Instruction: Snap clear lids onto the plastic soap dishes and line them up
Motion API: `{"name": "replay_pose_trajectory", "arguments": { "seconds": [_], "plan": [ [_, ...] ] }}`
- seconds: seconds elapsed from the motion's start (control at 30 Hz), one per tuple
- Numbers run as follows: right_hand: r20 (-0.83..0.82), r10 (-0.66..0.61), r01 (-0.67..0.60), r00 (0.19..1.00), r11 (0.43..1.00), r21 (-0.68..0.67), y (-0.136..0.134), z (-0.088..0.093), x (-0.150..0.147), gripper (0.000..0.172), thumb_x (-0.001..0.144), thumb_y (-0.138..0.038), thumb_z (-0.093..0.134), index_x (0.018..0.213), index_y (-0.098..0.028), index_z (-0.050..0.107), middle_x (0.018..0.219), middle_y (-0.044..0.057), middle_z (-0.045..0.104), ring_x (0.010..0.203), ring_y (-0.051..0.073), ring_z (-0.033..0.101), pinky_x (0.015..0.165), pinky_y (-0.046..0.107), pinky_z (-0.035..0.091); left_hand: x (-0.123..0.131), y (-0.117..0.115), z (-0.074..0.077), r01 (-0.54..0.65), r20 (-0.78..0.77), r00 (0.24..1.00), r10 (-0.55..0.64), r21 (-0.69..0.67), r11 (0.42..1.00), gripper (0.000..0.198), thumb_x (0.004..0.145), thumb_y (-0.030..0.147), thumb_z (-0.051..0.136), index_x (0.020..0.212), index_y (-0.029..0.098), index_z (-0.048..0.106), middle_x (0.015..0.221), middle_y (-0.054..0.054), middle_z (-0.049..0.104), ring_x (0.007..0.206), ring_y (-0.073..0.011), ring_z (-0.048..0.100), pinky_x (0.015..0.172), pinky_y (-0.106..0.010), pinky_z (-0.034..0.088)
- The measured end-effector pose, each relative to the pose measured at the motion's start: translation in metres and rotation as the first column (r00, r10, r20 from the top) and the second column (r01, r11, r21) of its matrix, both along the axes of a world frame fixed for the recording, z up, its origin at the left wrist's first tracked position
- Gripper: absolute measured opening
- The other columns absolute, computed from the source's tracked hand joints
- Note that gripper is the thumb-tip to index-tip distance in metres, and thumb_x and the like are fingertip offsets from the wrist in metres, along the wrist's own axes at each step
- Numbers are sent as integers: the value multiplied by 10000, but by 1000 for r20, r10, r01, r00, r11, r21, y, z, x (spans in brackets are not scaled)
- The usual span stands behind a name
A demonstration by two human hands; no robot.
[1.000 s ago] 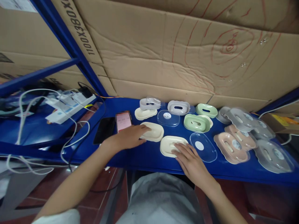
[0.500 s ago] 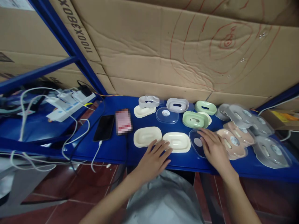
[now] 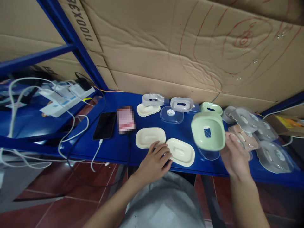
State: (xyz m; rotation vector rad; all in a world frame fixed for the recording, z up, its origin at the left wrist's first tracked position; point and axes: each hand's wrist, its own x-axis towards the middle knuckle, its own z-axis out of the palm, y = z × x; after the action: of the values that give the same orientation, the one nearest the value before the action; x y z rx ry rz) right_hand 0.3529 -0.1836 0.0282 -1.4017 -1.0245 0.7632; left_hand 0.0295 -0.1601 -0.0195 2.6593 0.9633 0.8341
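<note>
The cardboard [image 3: 142, 47] behind the table carries large dark print, "1100X3" before it runs out of my view, plus red hand-drawn rings; the round label [image 3: 170, 112] on a clear lid [image 3: 172, 118] is too small to read. The green dish [image 3: 198, 139] is up in the air over another clear lid [image 3: 209, 155], tilted with its hollow facing the person; foreshortened like that, its long axis I can't judge. The right hand [image 3: 235, 155] pinches its right edge, wrist raised from below. The left hand [image 3: 154, 163] lies palm down, fingers loosely spread and bent, gripping nothing, fingertips at the near cream tray [image 3: 181, 152], whose long axis slants down to the right.
</note>
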Motion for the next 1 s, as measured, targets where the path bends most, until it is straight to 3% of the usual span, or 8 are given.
{"name": "replay_pose_trajectory", "arguments": {
  "seconds": [0.07,0.17,0.33,0.5,0.6,0.7,0.83,1.0],
  "plan": [
    [-210,89,-127,974,976,-175,-32,-10,-6,349,918,-572,732,1112,-283,705,981,33,740,822,215,695,678,334,578,-1,0,0,9,-1,1000,-9,-32,999,113,1025,258,589,1107,226,660,1152,-67,719,1276,-260,629,1237,-553,380],
    [-330,159,-277,930,896,-348,-55,-23,-1,322,884,-558,779,977,-254,727,824,20,700,688,189,654,573,301,533,-1,1,1,34,-4,999,-35,-62,997,120,1020,246,572,1096,232,664,1155,-66,712,1276,-256,621,1236,-539,379],
    [-296,38,-108,954,969,-223,-20,-35,17,369,764,-560,868,940,-261,741,835,3,733,719,195,687,614,307,562,-3,-1,2,66,25,998,-65,-34,997,84,1014,237,594,1058,226,664,1104,-54,713,1248,-247,628,1242,-524,370],
    [-271,99,-164,958,959,-231,14,-33,7,459,889,-673,715,1101,-267,730,901,27,746,786,228,709,678,360,599,-6,-2,0,88,68,994,-90,23,996,282,1050,281,601,1326,227,616,1250,-88,712,1240,-244,652,1226,-536,419],
    [-143,268,-297,953,920,-253,10,-28,-9,606,913,-676,698,1392,-313,615,1061,39,712,862,213,705,707,340,609,-7,-2,-1,83,83,993,-87,49,995,476,1058,329,622,1505,219,499,1367,-148,666,1333,-287,612,1154,-516,514],
    [144,395,-354,907,902,-246,-1,-26,-23,676,889,-565,782,1481,-351,537,1267,51,636,969,195,683,802,329,616,-8,-2,-5,79,74,994,-82,45,996,520,1079,339,589,1566,235,437,1420,-166,626,1357,-303,600,1111,-501,563],
    [444,277,-230,852,960,-158,-9,-34,-37,403,1001,-533,639,1349,-332,641,1386,79,598,1215,253,643,1089,468,542,-7,-2,-11,86,41,995,-88,53,995,485,1105,338,536,1573,267,430,1458,-157,586,1329,-300,625,1041,-472,617],
    [487,205,-166,849,979,-121,-17,-39,-44,330,1076,-496,511,1305,-313,662,1466,97,604,1434,296,539,1235,574,395,-7,-2,-13,83,39,995,-86,79,993,430,1116,346,512,1528,229,470,1454,-163,582,1335,-301,626,1007,-453,646]
  ]
}}
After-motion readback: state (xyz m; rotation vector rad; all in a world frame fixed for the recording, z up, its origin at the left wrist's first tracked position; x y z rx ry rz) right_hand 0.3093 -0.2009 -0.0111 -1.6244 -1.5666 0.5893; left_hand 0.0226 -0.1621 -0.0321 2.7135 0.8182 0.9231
